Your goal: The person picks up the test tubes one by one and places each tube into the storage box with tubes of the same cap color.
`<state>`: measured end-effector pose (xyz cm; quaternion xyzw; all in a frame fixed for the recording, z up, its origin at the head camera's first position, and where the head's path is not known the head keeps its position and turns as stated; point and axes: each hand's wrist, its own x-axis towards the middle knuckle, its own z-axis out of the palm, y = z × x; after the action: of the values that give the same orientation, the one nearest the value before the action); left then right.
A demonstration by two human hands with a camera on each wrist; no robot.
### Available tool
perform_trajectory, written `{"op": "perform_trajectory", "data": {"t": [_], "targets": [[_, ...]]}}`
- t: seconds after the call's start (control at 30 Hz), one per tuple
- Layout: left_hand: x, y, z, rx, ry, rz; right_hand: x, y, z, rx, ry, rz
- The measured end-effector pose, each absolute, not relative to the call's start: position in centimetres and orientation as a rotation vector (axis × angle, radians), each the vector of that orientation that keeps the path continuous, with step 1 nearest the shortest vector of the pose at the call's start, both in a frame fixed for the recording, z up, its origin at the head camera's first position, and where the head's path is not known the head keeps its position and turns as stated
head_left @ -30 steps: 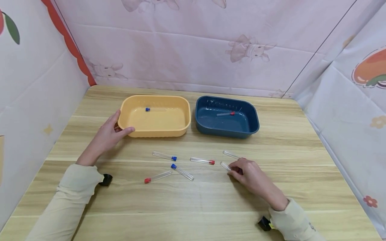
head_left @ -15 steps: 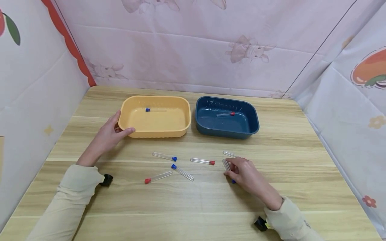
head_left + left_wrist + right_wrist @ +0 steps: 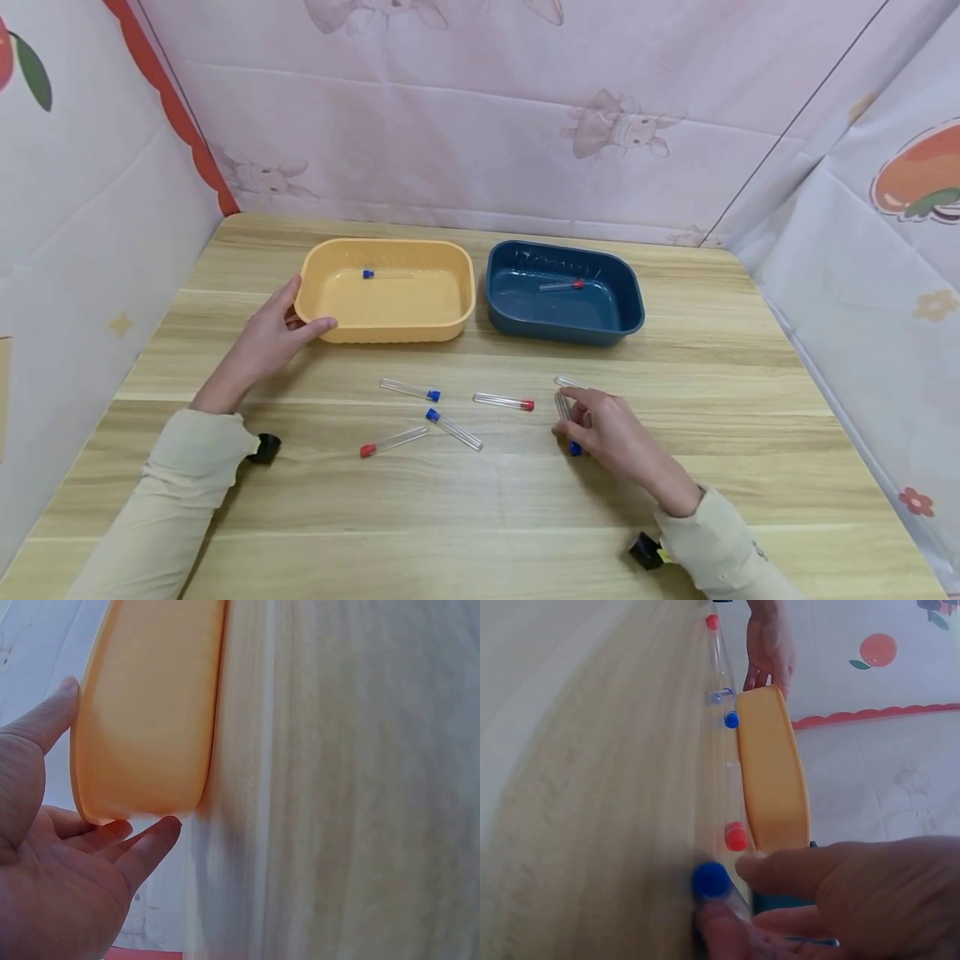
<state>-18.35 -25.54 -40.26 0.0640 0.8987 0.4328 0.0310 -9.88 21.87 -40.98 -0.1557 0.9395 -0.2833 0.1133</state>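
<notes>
My left hand [image 3: 262, 346] holds the left front corner of a yellow plastic basin [image 3: 382, 334]; in the left wrist view the thumb is at the rim and the curled fingers touch the end wall. Thumb and fingers of my right hand [image 3: 622, 442] pinch a clear test tube [image 3: 562, 407] with a blue cap [image 3: 710, 880], low over the table. Just behind it lies another tube [image 3: 567, 382], its capped end hidden by the hand. To the left lie a red-capped tube [image 3: 498, 402], two blue-capped tubes [image 3: 408, 389] and one more red-capped tube [image 3: 397, 439].
Right of the yellow basin stands a dark blue basin [image 3: 555, 327] holding one red-capped tube [image 3: 561, 286]. A blue-capped tube [image 3: 388, 275] lies inside the yellow basin. Printed cloth [image 3: 480, 150] hangs around the wooden table [image 3: 450, 533] at the back and sides.
My right hand has shifted slightly left, and the tube in it has turned more upright in the head view, bringing its blue cap into sight. The left hand has stayed on the yellow basin.
</notes>
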Motion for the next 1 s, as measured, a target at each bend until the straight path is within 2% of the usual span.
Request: {"op": "perform_trajectory", "data": {"t": [0.4,1.0], "targets": [[-18.1,-25.5,-40.1,0.17,2.751,1.335,-10.5,23.9,-40.3,-0.757,2.578,-0.76],[-18.1,-25.4,-40.2,0.153,2.759,1.321,-10.9,23.6,-40.0,-0.703,2.545,-0.671]]}}
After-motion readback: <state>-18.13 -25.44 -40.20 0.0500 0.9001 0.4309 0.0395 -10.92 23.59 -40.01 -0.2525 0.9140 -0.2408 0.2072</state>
